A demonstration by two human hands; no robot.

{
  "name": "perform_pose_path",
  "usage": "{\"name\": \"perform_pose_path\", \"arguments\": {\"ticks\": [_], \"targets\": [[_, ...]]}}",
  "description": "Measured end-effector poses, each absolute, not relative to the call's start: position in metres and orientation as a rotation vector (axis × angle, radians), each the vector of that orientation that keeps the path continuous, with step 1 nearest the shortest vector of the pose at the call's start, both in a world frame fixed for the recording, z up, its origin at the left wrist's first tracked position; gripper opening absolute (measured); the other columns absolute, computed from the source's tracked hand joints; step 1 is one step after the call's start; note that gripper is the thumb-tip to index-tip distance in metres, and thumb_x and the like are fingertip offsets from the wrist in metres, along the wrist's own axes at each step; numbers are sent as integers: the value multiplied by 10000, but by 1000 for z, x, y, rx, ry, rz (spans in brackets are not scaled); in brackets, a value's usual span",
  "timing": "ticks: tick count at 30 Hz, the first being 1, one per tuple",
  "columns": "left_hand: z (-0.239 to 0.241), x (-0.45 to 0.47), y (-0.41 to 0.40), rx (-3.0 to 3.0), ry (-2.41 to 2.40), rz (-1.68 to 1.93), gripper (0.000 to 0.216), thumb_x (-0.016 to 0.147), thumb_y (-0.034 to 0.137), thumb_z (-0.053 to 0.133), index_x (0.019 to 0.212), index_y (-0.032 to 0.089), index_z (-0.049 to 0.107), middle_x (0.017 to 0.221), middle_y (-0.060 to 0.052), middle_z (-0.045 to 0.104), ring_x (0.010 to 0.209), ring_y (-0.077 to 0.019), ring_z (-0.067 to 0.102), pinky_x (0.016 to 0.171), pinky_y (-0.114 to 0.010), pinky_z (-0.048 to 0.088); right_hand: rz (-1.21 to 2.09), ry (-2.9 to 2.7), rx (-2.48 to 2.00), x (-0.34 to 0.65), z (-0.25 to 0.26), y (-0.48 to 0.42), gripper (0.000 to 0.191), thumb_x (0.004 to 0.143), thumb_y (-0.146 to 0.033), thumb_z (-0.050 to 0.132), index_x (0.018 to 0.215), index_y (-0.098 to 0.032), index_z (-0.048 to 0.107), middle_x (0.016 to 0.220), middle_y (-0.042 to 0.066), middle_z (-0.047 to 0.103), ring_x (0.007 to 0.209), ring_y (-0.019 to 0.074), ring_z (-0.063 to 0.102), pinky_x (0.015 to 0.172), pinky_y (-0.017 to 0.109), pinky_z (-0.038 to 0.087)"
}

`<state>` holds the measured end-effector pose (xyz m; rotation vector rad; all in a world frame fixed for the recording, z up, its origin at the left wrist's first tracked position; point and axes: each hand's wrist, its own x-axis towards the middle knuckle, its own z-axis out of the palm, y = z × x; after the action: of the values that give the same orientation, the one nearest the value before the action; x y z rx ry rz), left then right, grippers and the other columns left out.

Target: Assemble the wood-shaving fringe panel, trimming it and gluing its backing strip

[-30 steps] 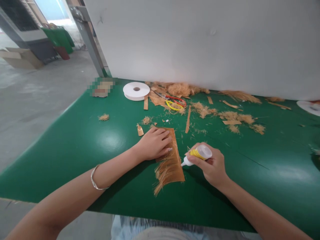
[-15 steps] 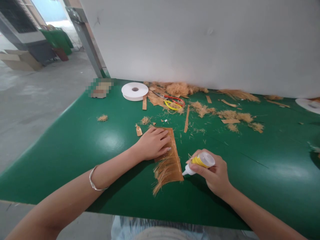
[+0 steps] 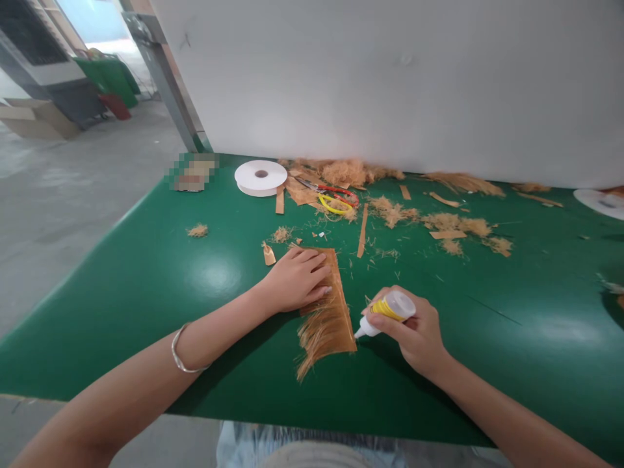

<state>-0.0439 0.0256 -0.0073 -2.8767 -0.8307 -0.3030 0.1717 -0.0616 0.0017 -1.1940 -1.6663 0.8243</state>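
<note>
A brown strip of fringed fibre (image 3: pixel 331 318) lies on the green table (image 3: pixel 146 273), its loose strands fanning toward me. My left hand (image 3: pixel 297 281) rests flat on the upper half of it, fingers stretched out and pressing it down. My right hand (image 3: pixel 414 328) is wrapped round a small white and yellow glue bottle (image 3: pixel 387 311). The bottle is tipped over, and its nozzle touches the right edge of the strip near the bottom corner.
A white tape roll (image 3: pixel 260 177) stands at the back, with red and yellow scissors (image 3: pixel 334 198) beside it. Fibre tufts and brown offcuts (image 3: pixel 439 224) litter the far side below the white wall (image 3: pixel 390 84). Another white roll (image 3: pixel 602 201) sits at the far right.
My right hand has slid the glue bottle's nozzle down along the strip's right edge toward its near corner. My left hand has stayed flat on the strip.
</note>
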Motion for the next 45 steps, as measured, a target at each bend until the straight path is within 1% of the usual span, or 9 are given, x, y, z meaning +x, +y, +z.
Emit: {"name": "perform_pose_path", "arguments": {"ticks": [4,8,19,28,31,35,38,41,45], "targets": [[-7,-44,25,-2896,-822,-320,373,919,400,380,1128,158,572,1262,-118,556,1168,-253,476,922,-400,360,787,-1672,-1212,169,5,-54,284,746,-407,648,597,-185,551,570,-1,561,514,123,506,475,253,375],[-5,-45,25,-2913,-815,-316,369,921,392,373,1127,157,570,1261,-120,556,1164,-259,478,917,-407,367,767,-1679,-1231,167,6,-45,289,730,-430,658,612,-189,552,582,0,565,527,125,504,489,260,384],[-8,-45,26,-2917,-821,-335,378,918,405,374,1118,157,577,1261,-118,560,1157,-256,487,932,-409,364,660,-1629,-1185,165,8,-16,267,717,-363,689,606,-181,528,566,-22,506,524,107,453,487,251,338],[-10,-47,27,-2936,-831,-344,386,915,406,379,1128,152,578,1282,-129,545,1177,-266,474,942,-427,369,541,-1545,-1069,161,31,5,287,704,-369,704,583,-208,498,547,-28,474,504,107,438,460,266,339],[-9,-48,27,-2956,-859,-388,378,921,389,373,1144,159,573,1282,-115,548,1195,-259,461,967,-430,354,509,-1502,-1012,162,38,9,255,706,-375,703,605,-227,522,541,-30,469,491,110,437,448,271,347],[-8,-49,27,-2999,-945,-476,352,927,367,369,1147,190,578,1273,-77,563,1217,-238,445,994,-416,340,431,-1462,-999,165,47,12,250,711,-414,688,625,-227,545,565,-16,504,507,120,470,462,282,374],[-8,-50,27,-3021,-979,-486,332,918,352,391,1140,198,584,1279,-70,559,1229,-237,433,998,-422,338,424,-1418,-979,167,51,15,276,713,-449,670,644,-220,533,560,-20,496,475,114,460,447,283,374],[-8,-49,27,-3026,-997,-475,328,916,344,392,1129,197,593,1281,-66,557,1231,-235,430,1001,-426,335,445,-1414,-926,167,52,18,265,720,-428,667,654,-220,516,541,-33,475,452,106,452,436,276,371],[-8,-49,28,-3021,-999,-491,327,920,336,381,1113,194,603,1263,-63,568,1220,-234,438,994,-426,341,457,-1420,-932,166,52,23,283,714,-442,671,661,-216,510,576,-19,513,464,108,463,436,274,376]]}}
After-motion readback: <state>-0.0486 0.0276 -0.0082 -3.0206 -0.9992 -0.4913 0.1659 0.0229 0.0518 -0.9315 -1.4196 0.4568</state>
